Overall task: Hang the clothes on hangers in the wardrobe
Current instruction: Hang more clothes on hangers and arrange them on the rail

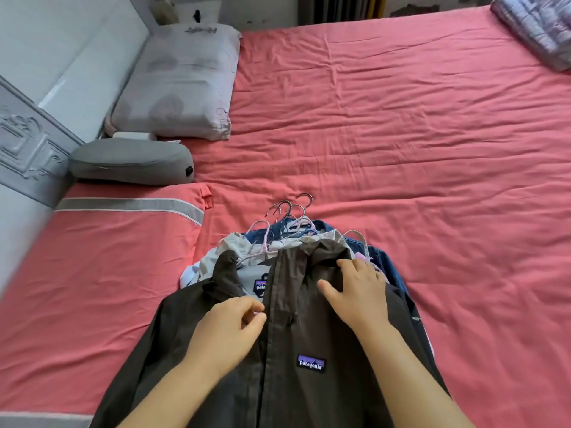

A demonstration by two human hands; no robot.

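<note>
A dark brown jacket (296, 341) with a purple chest label lies front-up on top of a pile of clothes on the pink bed (401, 134). My left hand (230, 329) pinches the left edge of the jacket's front near the zipper. My right hand (358, 288) rests flat on the jacket's right collar area, fingers spread. Under the jacket I see a pale grey garment (234, 247) and a blue denim garment (380, 254). Several hangers (290, 217) with metal hooks and pink or white arms stick out beyond the collar.
A white pillow (179, 84) and a grey cushion (133, 160) lie at the bed's left, against a pale carved headboard (27, 146). A pink pillow with a grey stripe (102, 257) sits left of the pile. A folded checked blanket (537, 29) lies far right.
</note>
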